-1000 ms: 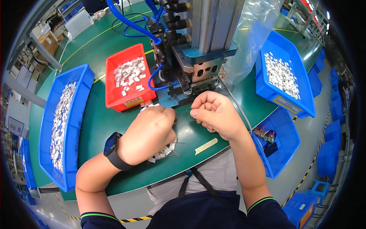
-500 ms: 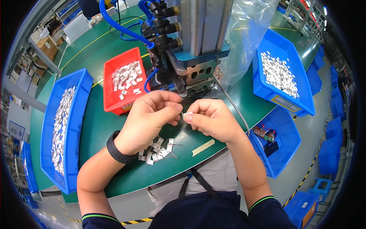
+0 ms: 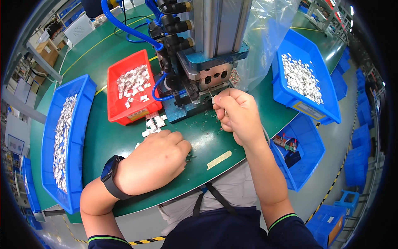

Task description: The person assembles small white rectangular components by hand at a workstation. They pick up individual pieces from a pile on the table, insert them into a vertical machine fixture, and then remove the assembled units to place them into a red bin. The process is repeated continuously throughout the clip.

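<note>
Pinched between thumb and forefinger of my right hand (image 3: 240,114) is a small white block with a thin metal lead (image 3: 213,99). It sits right at the front of the metal tooling of a pneumatic press (image 3: 215,76). My left hand (image 3: 155,159) rests low over the green table, back up and fingers curled under. Its fingertips are hidden, along with most of the loose leaded blocks beneath it; a few thin leads (image 3: 190,156) poke out beside the fingers. Another small heap of white blocks (image 3: 154,123) lies between the red bin and the press base.
A red bin (image 3: 111,93) of white blocks stands left of the press. Long blue bins of similar pieces flank the table, one left (image 3: 81,153), one right (image 3: 286,89). Below the right one is another blue bin (image 3: 309,166). Blue air hoses (image 3: 132,27) and a clear plastic bag (image 3: 265,45) surround the press.
My hands were together in front of the press and have parted. The left went down and left onto the loose pieces; the right moved up to the tooling with a white block.
</note>
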The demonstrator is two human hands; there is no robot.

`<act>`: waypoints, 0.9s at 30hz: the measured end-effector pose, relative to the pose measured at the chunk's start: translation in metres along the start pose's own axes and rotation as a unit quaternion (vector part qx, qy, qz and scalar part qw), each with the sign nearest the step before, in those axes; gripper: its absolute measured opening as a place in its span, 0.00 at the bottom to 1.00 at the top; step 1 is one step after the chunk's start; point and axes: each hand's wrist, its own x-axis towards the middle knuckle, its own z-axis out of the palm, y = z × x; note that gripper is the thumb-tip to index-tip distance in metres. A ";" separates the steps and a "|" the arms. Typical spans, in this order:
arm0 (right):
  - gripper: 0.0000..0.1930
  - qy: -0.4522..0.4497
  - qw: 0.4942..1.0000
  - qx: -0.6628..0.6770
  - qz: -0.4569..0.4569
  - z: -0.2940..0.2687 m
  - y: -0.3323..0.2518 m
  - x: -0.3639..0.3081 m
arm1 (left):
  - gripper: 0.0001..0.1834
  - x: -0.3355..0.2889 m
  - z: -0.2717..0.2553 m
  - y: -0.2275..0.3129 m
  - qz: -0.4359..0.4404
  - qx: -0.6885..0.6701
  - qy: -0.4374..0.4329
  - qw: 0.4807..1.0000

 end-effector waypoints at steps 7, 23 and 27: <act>0.09 0.006 0.999 0.040 0.033 -0.001 -0.003 0.004 | 0.08 0.003 0.003 -0.004 -0.006 -0.009 0.000 1.000; 0.08 0.011 0.999 0.034 0.011 0.002 -0.001 0.002 | 0.06 0.007 -0.002 -0.009 -0.001 -0.112 0.045 0.993; 0.06 -0.017 0.999 0.045 -0.006 -0.004 0.004 0.000 | 0.08 0.018 -0.007 -0.007 -0.061 -0.221 0.127 0.965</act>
